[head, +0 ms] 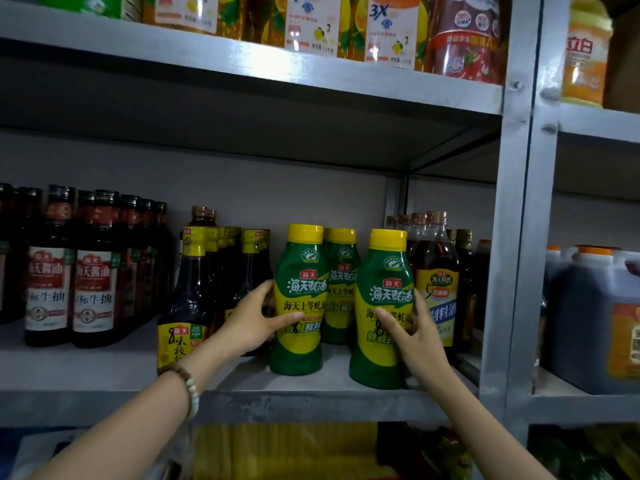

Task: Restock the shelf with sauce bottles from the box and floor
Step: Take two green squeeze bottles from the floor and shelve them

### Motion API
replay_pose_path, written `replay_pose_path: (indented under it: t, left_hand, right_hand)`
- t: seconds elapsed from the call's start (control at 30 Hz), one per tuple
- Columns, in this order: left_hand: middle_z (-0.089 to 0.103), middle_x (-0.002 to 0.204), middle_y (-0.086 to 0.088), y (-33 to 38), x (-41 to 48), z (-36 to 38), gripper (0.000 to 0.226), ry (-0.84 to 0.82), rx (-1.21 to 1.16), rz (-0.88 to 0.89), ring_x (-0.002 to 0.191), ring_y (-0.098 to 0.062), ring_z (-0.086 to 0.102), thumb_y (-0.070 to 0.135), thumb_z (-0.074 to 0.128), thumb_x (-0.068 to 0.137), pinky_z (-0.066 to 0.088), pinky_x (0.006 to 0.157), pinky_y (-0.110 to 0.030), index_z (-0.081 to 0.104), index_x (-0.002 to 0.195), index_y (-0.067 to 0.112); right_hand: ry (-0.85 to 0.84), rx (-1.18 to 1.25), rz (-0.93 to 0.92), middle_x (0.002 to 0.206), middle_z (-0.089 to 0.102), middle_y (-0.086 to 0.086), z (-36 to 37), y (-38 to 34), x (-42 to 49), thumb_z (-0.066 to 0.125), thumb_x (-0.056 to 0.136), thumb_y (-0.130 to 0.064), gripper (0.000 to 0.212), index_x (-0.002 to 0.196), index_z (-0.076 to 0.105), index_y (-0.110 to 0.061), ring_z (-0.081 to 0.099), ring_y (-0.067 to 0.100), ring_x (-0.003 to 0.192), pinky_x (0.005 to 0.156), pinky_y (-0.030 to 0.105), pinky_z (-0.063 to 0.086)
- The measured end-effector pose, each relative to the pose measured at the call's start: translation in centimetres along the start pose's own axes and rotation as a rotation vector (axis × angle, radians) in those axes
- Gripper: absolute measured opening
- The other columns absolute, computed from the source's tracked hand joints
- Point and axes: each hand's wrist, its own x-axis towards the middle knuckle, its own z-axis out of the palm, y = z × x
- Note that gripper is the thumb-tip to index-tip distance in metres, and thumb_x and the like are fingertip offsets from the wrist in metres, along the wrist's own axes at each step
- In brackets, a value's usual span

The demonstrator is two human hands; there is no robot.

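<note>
**A:** Head view: what do the hands have?

**B:** Each holds a green, yellow-capped sauce bottle. The left hand (254, 317) wraps the left bottle (299, 271) at its waist, thumb across the label. The right hand (412, 327) wraps the right bottle (381, 271) likewise. The fingers (384, 315) are curled round both bottles, not spread.

**A:** Where do the bottles sit?

**B:** Upright, bases apparently resting on the shelf (311, 386) near its front edge, labels facing out. I judge they are being set down or squared up. A mid-body grip steadies a tall bottle against tipping.

**A:** What lies around the fingers?

**B:** Between the two sets of fingers, farther back, stands a third green bottle (341, 271), so the row seems to fill from the back forward. Just outside the left fingers are dark soy bottles (187, 299). Just outside the right fingers is a cooking-wine bottle (438, 271). Room is tight there, which is probably why both hands come in from the front.

**A:** The box, the floor?

**B:** Not in view.
</note>
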Motion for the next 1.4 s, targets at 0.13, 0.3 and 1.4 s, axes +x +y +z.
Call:
replay_pose_path:
  t: [0.13,0.3,1.4]
  left_hand:
    - [0.055,0.112,0.01,0.1,1.3,1.6,0.056,-0.013,-0.024,0.012,0.111,-0.018,0.054,0.023,0.074,0.076,0.049,0.092,-0.044,0.043,0.122,0.03]
    - [0.052,0.133,0.001,-0.2,3.1,3.9,0.075,-0.011,-0.015,0.026,0.122,-0.021,0.049,0.027,0.076,0.075,0.047,0.096,-0.049,0.038,0.139,0.02]
    - [0.047,0.128,0.008,-0.4,3.8,7.4,0.065,-0.062,-0.116,0.134,0.114,-0.007,0.048,0.013,0.062,0.087,0.045,0.069,-0.001,0.029,0.144,0.017]
  right_hand:
    - [0.025,0.056,0.022,0.124,0.058,-0.011,-0.9,0.5,-0.1,0.063,0.082,-0.029,0.061,0.136,0.036,-0.032,0.059,0.0,0.108,0.08,0.021,0.055]
    - [0.048,0.09,0.07,0.129,0.055,-0.007,-1.3,0.9,0.0,0.065,0.076,-0.038,0.073,0.141,0.031,-0.035,0.057,0.013,0.115,0.094,0.041,0.051]
    - [0.012,0.189,0.081,0.118,0.059,-0.015,-1.5,1.0,0.1,0.063,0.086,-0.022,0.054,0.129,0.037,-0.039,0.062,-0.002,0.101,0.073,0.019,0.055]
